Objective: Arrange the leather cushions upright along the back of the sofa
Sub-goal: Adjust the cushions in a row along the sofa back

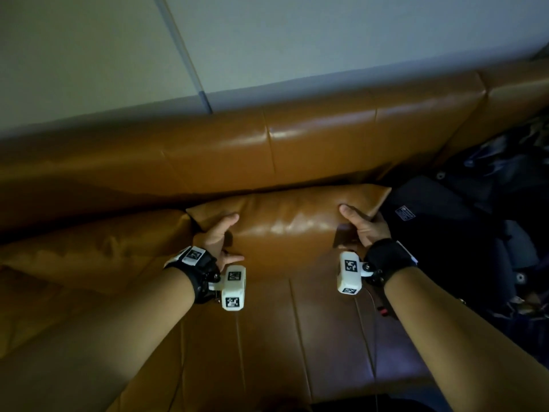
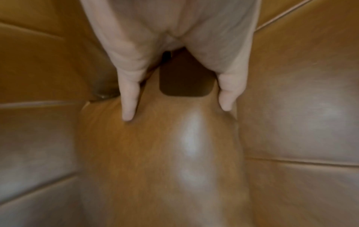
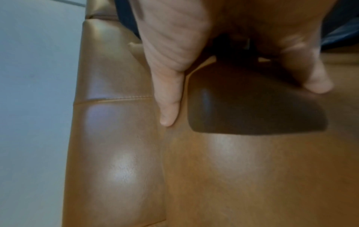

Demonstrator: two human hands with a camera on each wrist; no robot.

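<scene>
A tan leather cushion [image 1: 288, 230] stands on its lower edge on the seat, its top edge leaning against the sofa back [image 1: 297, 144]. My left hand [image 1: 219, 236] grips its left side, thumb and one finger spread on the face. My right hand [image 1: 362, 224] grips the right side, thumb on the front and the other fingers hidden behind the edge. The left wrist view shows two digits of the left hand [image 2: 174, 113] pressing the cushion [image 2: 155, 153]. In the right wrist view the right hand [image 3: 242, 107] straddles the cushion [image 3: 252, 169] beside the sofa back [image 3: 116, 153].
A second tan cushion [image 1: 89, 251] lies lower along the back at the left, touching the held one. Dark clothing and bags [image 1: 463, 221] are piled on the right end of the sofa. The seat [image 1: 297, 337] stretches toward me. A pale wall [image 1: 267, 40] rises behind the sofa.
</scene>
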